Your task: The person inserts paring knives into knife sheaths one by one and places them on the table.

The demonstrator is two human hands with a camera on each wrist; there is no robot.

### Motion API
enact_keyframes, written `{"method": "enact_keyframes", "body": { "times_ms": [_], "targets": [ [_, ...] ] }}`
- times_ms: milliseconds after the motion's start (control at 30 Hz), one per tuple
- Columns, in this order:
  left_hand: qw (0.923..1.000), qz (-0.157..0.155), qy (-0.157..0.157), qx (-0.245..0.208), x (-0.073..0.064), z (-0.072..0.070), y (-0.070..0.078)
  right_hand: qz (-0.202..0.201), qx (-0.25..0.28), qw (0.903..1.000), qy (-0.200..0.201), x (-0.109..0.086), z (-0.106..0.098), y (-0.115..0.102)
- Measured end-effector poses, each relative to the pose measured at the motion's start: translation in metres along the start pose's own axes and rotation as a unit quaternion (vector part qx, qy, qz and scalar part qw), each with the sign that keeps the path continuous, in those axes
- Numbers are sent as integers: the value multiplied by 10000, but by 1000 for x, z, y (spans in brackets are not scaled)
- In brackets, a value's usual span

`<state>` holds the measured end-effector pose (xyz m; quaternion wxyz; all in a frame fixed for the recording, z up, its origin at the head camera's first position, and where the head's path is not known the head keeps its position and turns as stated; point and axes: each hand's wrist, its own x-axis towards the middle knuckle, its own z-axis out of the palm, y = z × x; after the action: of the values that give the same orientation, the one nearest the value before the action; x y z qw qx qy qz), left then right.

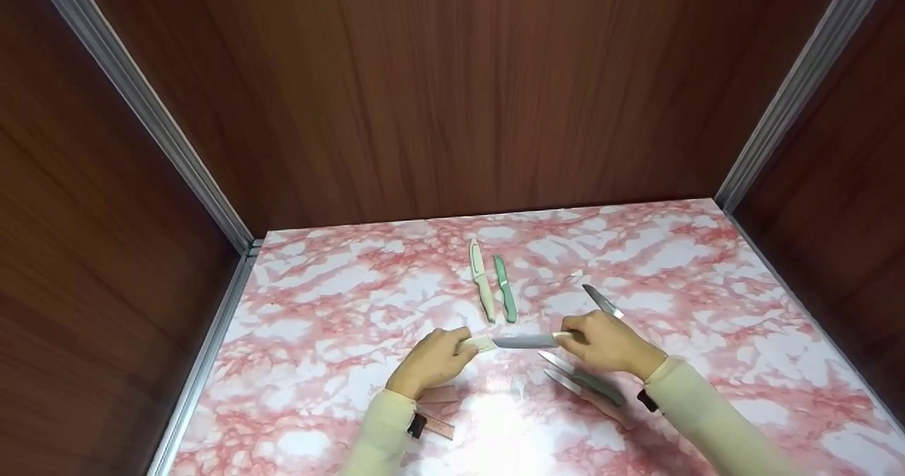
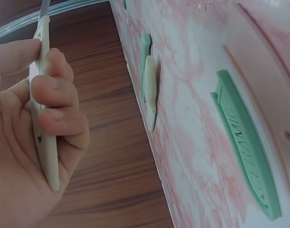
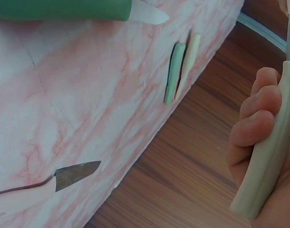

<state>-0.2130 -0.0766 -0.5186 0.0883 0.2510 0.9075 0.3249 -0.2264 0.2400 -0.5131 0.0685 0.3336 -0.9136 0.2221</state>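
My left hand (image 1: 431,359) pinches a cream blade sheath (image 2: 49,161) between thumb and fingers. In my right hand (image 1: 604,341) is the cream handle (image 3: 268,156) of a knife, its fingers curled round it. The grey blade (image 1: 524,341) points left, its tip right at the sheath's mouth. Both hands are above the table. Close beyond my right hand lies a knife with a dark blade (image 3: 78,174) and pale pink handle (image 3: 26,202). Below that hand lie a green-handled knife (image 1: 597,385) and a pink-handled knife (image 1: 614,412).
Farther back, a cream sheathed knife (image 1: 481,278) and a green sheathed knife (image 1: 505,288) lie side by side. A green sheath (image 2: 247,147) and pink sheaths (image 1: 438,426) lie near my left forearm. Wood-grain panels (image 1: 452,94) stand around the marbled table (image 1: 339,271).
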Motion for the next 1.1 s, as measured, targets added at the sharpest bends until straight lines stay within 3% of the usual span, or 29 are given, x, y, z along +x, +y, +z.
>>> {"method": "enact_keyframes", "body": {
  "times_ms": [333, 767, 1100],
  "targets": [
    [9999, 130, -71, -29, 0, 0, 4, -929, -117, 9943, 516, 4, -2, -2],
    [9996, 234, -64, -152, -3, 2, 8, -1342, -194, 9882, 718, 8, -4, -7],
    [9987, 484, 88, 134, 1, 5, 10, -1611, -71, 9850, 619, 11, -5, -8]
  ]
}}
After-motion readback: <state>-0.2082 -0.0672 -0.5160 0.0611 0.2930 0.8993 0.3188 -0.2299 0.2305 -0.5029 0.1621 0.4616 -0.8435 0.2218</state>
